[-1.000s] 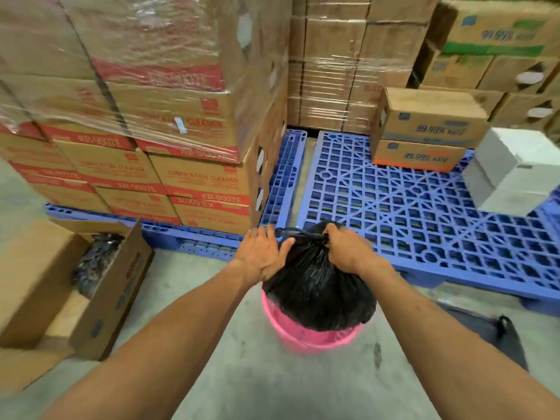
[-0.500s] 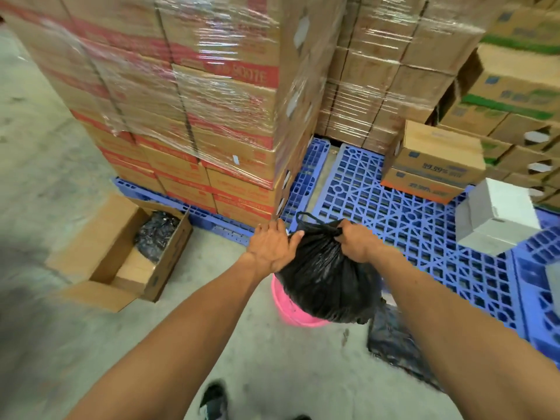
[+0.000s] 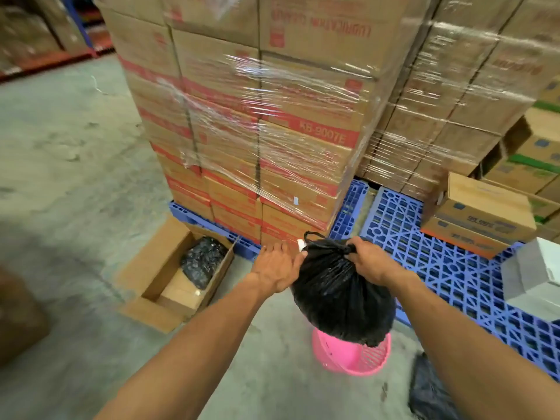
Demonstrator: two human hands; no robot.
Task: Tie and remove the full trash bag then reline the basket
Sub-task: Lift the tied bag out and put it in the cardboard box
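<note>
A full black trash bag (image 3: 341, 295), knotted at the top, hangs in the air above the pink slatted basket (image 3: 351, 354) on the concrete floor. My right hand (image 3: 371, 263) is closed around the bag's knotted neck and carries it. My left hand (image 3: 277, 266) rests flat against the bag's upper left side with its fingers spread. The bag's bottom hides part of the basket's rim. A flat dark bag (image 3: 430, 392) lies on the floor to the right of the basket.
A tall stack of shrink-wrapped cartons (image 3: 257, 131) on a blue pallet stands just ahead. An open cardboard box (image 3: 175, 277) with dark plastic inside sits on the floor at the left. A blue plastic pallet (image 3: 454, 268) with a few boxes lies to the right.
The bag has been lifted up out of the pink basket and now hangs above it. My left hand has opened against its side. The view has risen and tilted.
</note>
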